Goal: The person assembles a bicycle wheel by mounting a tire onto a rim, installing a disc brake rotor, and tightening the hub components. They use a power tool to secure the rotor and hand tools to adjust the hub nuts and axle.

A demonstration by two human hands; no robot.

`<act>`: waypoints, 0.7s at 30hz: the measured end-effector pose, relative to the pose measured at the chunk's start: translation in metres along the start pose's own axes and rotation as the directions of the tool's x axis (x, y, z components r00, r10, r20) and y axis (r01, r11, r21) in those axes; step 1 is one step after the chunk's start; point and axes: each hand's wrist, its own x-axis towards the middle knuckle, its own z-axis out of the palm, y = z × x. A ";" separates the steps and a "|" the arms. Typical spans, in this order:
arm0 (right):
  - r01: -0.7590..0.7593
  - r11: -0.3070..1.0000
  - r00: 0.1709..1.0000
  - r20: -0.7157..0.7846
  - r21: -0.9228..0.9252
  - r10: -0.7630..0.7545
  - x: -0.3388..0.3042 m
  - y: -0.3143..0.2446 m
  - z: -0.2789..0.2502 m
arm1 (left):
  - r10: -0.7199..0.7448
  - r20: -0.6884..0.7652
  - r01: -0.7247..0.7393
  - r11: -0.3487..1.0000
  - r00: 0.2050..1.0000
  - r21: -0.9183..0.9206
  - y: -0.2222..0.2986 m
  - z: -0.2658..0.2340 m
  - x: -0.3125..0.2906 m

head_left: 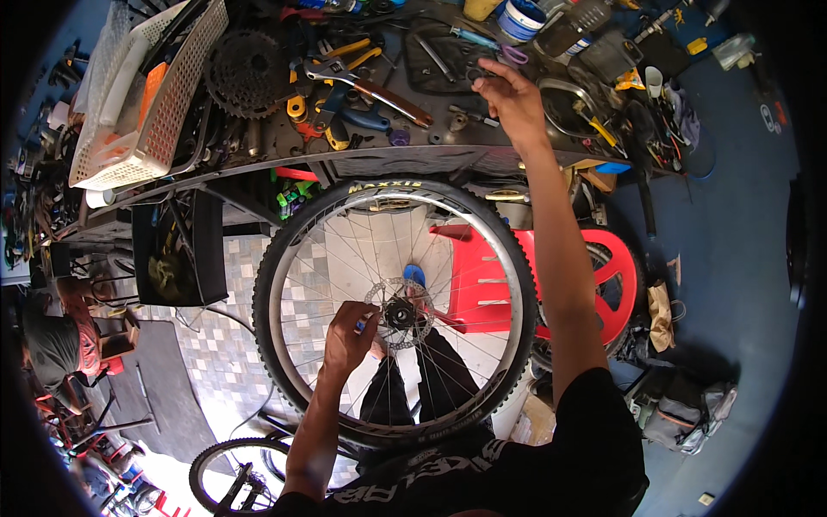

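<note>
A bicycle wheel with a knobby black tyre lies flat in front of my body, its upper edge near the workbench. At its centre are the hub and a perforated disc brake rotor. My left hand is closed at the rotor's left edge, fingertips pinched together; a small bluish bit shows at the fingers, too small to name. Over the workbench my right hand reaches out, index finger stretched and the other fingers partly bent. Small metal parts and a dark tray lie by its fingertips.
The cluttered workbench holds an adjustable wrench, a large cassette, pliers and a white plastic basket. A red plastic chair stands under the wheel's right side. Another person is at the far left; a bicycle is lower left.
</note>
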 end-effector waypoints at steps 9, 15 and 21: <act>0.146 0.989 0.989 0.016 0.029 -0.147 -0.113 -0.063 0.021 | 0.075 0.015 -0.075 0.997 0.997 0.021 0.009 0.000 0.001; 0.134 0.985 0.990 0.033 0.113 -0.138 -0.148 -0.076 0.025 | 0.086 0.027 -0.086 0.996 0.996 0.020 0.014 -0.003 -0.005; 0.147 0.972 0.985 0.063 0.181 -0.161 -0.162 -0.072 0.028 | 0.101 0.023 -0.102 0.994 0.995 0.035 0.014 -0.004 -0.008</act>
